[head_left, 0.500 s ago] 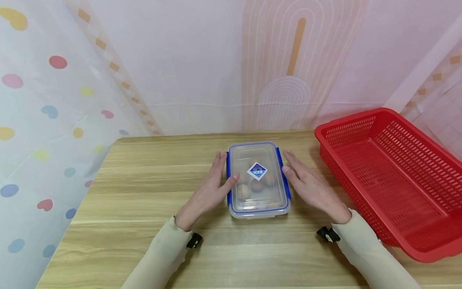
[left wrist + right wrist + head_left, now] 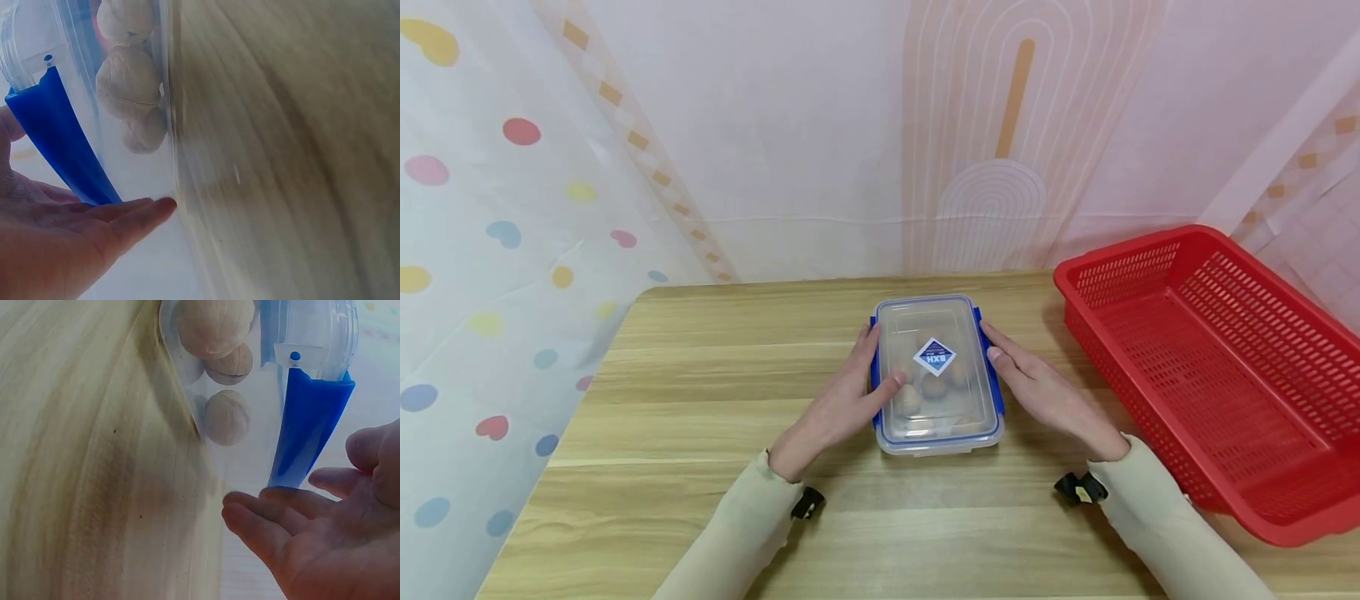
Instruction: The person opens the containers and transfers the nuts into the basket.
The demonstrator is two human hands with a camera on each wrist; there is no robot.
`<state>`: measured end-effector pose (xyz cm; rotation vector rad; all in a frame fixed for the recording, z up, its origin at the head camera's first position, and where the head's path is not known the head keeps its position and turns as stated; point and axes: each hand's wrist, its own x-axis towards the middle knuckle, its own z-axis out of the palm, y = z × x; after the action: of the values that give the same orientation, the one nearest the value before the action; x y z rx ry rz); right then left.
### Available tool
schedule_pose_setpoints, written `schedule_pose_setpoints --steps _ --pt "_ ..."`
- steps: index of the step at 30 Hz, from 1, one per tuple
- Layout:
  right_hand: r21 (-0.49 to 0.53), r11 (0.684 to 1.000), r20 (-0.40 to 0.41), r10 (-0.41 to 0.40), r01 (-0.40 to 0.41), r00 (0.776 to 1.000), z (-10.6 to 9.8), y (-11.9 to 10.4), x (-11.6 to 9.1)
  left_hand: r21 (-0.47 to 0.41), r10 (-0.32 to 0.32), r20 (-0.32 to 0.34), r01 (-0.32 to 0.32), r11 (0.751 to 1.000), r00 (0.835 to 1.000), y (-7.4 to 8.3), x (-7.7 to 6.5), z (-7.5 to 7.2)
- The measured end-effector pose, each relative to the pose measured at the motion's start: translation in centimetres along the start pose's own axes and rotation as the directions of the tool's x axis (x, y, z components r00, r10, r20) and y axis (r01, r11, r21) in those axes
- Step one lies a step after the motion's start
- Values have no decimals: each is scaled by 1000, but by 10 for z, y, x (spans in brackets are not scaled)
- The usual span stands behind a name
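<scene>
A clear lidded food container lies on the table, with blue side clips and a diamond-shaped label. Several walnuts show through its wall. In both wrist views, the blue clips, left clip and right clip, slant outward from the container's wall. My left hand rests along the left side, its thumb over the lid and its fingers fairly straight at the clip. On the opposite side my right hand has its extended fingertips at the right clip, with the thumb near the lid's edge.
To the right stands a red perforated plastic basket, close beside my right forearm. The wood-grain table meets a patterned cloth backdrop at the back and left. A black strap piece sits at the left wrist.
Both hands have moved slightly inward to the container. The right fingertips now reach the clip, and the left thumb lies a little farther over the lid. The container has barely moved.
</scene>
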<state>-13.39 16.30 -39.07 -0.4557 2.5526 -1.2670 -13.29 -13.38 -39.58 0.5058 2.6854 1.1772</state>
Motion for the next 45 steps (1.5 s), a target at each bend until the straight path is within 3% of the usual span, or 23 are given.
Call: schedule_pose_setpoints --steps 15,24,34,45 --pt "39 999 -6 -5 5 1000 3 3 4 -14 9 24 -9 1000 1000 -2 1 -1" --pt "64 998 -85 18 -13 996 7 0 9 -23 -2 45 3 1000 999 -7 -1 0" --pt "55 998 -215 6 6 976 15 0 15 -24 22 44 -21 999 999 -8 0 0" --pt "21 1000 -246 -12 17 969 15 -2 18 -41 42 59 -39 998 997 -7 2 -2"
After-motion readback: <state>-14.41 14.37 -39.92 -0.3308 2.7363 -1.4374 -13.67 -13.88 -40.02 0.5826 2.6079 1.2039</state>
